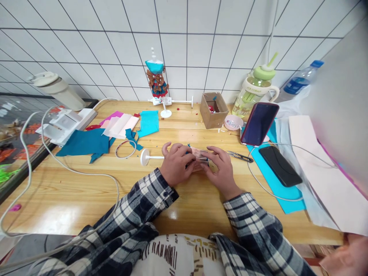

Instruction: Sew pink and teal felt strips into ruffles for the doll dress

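Observation:
Between my hands lies a small piece of pale pink cloth, with bits of dark teal at its edges. My left hand is closed over its left side, fingers bent and thumb tucked near the cloth. My right hand pinches the right side between fingertips and thumb. A white stand lies on its side, its rod running under my left hand; whether it joins the cloth is hidden. Just right of my right hand are thread snips. Left of the stand is a thin hoop beside teal scraps.
At the back stand a dressed miniature form, a cardboard box, a pink dish and a green-lidded bottle. A propped phone and black phone sit right. Cloth and a white cable lie left.

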Tool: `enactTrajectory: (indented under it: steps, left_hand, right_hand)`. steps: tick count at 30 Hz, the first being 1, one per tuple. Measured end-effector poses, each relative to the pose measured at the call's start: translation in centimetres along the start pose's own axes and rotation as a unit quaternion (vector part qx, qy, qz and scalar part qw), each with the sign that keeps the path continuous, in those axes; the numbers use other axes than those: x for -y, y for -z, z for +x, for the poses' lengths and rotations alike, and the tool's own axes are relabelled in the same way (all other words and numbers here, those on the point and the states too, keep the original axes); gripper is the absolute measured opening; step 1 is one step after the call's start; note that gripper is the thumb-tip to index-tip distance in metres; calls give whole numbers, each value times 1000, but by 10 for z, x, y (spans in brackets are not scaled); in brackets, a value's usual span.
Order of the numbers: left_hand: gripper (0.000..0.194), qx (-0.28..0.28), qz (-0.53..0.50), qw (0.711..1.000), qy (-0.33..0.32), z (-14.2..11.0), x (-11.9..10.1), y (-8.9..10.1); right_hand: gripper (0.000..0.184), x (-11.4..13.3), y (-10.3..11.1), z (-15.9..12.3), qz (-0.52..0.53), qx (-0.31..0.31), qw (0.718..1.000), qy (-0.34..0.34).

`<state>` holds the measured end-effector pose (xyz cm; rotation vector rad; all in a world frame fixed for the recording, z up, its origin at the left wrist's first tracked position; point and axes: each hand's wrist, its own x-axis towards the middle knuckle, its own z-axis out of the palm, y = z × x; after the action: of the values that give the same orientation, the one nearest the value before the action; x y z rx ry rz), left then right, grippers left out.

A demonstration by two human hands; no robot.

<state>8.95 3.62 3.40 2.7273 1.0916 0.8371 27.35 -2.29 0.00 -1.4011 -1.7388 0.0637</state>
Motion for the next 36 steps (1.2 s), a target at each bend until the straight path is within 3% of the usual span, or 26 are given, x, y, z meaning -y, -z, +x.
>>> enactTrajectory:
  steps: [5, 13, 28, 36]
  left_hand:
    - [9, -2, 9, 1000, -4, -1, 0, 1]
    - [22, -9, 20, 1000, -1, -3, -1, 1]
    - [11, -4, 40, 999, -11, -1, -4, 0]
    - [10, -2, 34, 999, -21, -2, -3, -3]
  right_hand:
    - [18, 4, 3, 0, 5, -3, 1000, 9]
    - [20, 3, 1, -1, -17, 24, 1000, 11]
    - [24, 2, 1, -4, -54, 32, 997, 37]
    - [24, -2, -2, -5, -21, 37, 999, 3]
